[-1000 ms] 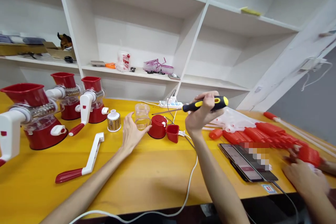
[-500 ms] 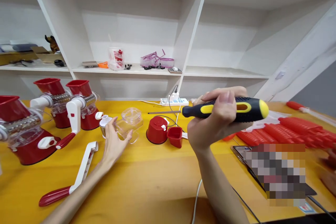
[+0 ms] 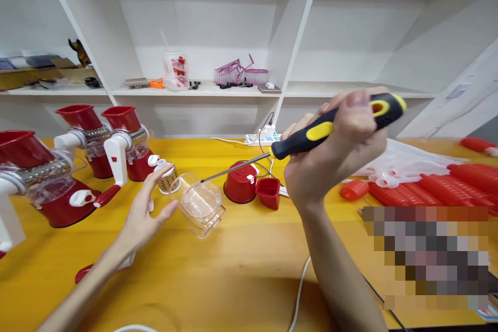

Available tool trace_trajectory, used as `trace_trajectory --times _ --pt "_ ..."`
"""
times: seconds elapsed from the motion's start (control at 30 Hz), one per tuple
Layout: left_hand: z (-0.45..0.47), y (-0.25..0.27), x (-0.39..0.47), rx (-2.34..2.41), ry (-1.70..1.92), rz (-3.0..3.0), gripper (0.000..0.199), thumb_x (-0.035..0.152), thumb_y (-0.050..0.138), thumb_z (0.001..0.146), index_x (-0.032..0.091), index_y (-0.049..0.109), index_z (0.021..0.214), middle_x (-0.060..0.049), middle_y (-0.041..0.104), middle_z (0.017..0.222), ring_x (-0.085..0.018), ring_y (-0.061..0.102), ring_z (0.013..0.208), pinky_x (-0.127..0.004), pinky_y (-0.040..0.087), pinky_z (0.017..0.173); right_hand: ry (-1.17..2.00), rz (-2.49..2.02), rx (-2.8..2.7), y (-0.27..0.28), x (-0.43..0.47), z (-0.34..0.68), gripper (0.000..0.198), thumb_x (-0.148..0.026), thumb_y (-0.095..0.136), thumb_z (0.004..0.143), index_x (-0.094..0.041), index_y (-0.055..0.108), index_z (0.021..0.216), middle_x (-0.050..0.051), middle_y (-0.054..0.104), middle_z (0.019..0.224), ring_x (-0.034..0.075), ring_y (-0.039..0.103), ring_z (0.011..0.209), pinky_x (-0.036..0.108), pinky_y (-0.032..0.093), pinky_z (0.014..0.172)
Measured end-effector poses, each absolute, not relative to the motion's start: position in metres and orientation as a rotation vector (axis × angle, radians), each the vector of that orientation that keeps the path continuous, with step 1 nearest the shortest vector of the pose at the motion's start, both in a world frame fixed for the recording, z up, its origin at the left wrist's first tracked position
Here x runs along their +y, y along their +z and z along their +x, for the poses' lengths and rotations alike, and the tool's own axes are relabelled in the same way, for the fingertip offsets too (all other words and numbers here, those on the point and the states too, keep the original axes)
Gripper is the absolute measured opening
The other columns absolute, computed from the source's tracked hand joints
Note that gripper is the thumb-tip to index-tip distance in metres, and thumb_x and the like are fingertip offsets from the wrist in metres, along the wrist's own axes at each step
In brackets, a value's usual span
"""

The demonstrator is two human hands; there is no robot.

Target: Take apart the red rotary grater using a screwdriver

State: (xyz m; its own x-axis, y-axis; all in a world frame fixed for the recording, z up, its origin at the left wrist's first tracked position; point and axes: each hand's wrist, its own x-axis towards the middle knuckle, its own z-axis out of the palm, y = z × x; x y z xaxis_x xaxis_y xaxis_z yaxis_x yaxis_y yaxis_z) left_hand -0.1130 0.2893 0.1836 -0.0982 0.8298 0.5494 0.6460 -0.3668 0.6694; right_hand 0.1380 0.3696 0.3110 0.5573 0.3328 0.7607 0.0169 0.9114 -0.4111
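My right hand (image 3: 336, 145) is wrapped round a screwdriver (image 3: 311, 132) with a black and yellow handle. Its thin metal shaft slants down to the left, and the tip appears over a clear plastic housing (image 3: 200, 205). That housing lies tilted on the yellow table. My left hand (image 3: 150, 212) is just left of it with thumb and fingers spread; whether the thumb touches its edge I cannot tell. Behind the left fingers stands a metal grater drum (image 3: 168, 180) with a white top. A red base (image 3: 239, 182) and a small red hopper (image 3: 268, 193) sit right of the housing.
Assembled red rotary graters (image 3: 130, 148) stand at the left. A crank handle (image 3: 83, 273) lies partly hidden under my left forearm. A power strip (image 3: 262, 139) sits at the back, below white shelves (image 3: 194, 92). Red ribbed plastic parts (image 3: 439, 192) and a blurred-out area are at the right.
The clear housing has tipped over and shifted toward me. My left hand has drawn back left from it. The screwdriver handle has risen and its shaft now slopes downward. The camera view has shifted.
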Motion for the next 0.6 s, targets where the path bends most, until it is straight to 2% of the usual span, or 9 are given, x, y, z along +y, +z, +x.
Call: trace_trajectory --times 0.07,0.13,0.23,0.37,0.47,0.6 --pt "-0.093 0.184 0.286 1.731 1.465 2.185 0.080 0.053 0.078 0.071 0.029 0.049 0.141 -0.012 0.054 0.145 -0.038 0.048 0.137 -0.063 0.033 0.116 0.178 -0.409 -0.936 0.313 0.365 0.137 0.022 -0.034 0.042 0.093 -0.021 0.038 0.076 -0.002 0.027 0.072 0.005 0.035 0.049 0.023 0.034 0.047" --pt "-0.078 0.184 0.288 1.770 1.379 2.292 0.078 0.053 0.082 0.066 0.030 0.054 0.135 -0.011 0.061 0.137 -0.040 0.049 0.135 -0.067 0.035 0.114 0.195 -0.427 -0.927 0.315 0.361 0.138 0.021 -0.033 0.041 0.092 -0.022 0.037 0.075 -0.002 0.027 0.071 0.005 0.034 0.047 0.024 0.032 0.045" --pt "-0.074 0.186 0.302 1.597 1.219 2.329 0.065 0.044 0.078 0.073 0.031 0.056 0.133 -0.009 0.062 0.138 -0.037 0.043 0.142 -0.066 0.036 0.114 0.264 -0.421 -0.946 0.318 0.362 0.140 0.024 -0.038 0.044 0.089 -0.023 0.037 0.072 -0.003 0.028 0.069 0.006 0.035 0.044 0.026 0.033 0.041" --pt "-0.082 0.191 0.322 1.275 1.080 2.251 0.067 0.041 0.079 0.074 0.030 0.055 0.135 -0.009 0.054 0.148 -0.033 0.040 0.146 -0.063 0.031 0.118 0.324 -0.412 -0.977 0.321 0.367 0.144 0.028 -0.041 0.038 0.092 -0.023 0.030 0.072 -0.005 0.024 0.066 0.004 0.029 0.040 0.022 0.028 0.037" --pt "-0.080 0.184 0.326 1.235 1.157 2.175 0.069 0.048 0.081 0.070 0.026 0.058 0.131 -0.012 0.052 0.149 -0.036 0.037 0.147 -0.064 0.029 0.118 0.273 -0.515 -1.112 0.320 0.373 0.144 0.031 -0.042 0.023 0.099 -0.022 0.025 0.075 -0.005 0.021 0.069 0.001 0.029 0.041 0.017 0.028 0.042" --pt "-0.072 0.166 0.320 1.246 1.301 2.157 0.068 0.050 0.076 0.076 0.027 0.051 0.136 -0.012 0.049 0.152 -0.034 0.032 0.149 -0.065 0.023 0.121 0.336 -0.471 -1.068 0.317 0.378 0.144 0.029 -0.042 0.023 0.099 -0.023 0.025 0.076 -0.004 0.020 0.071 0.000 0.030 0.041 0.016 0.028 0.042"
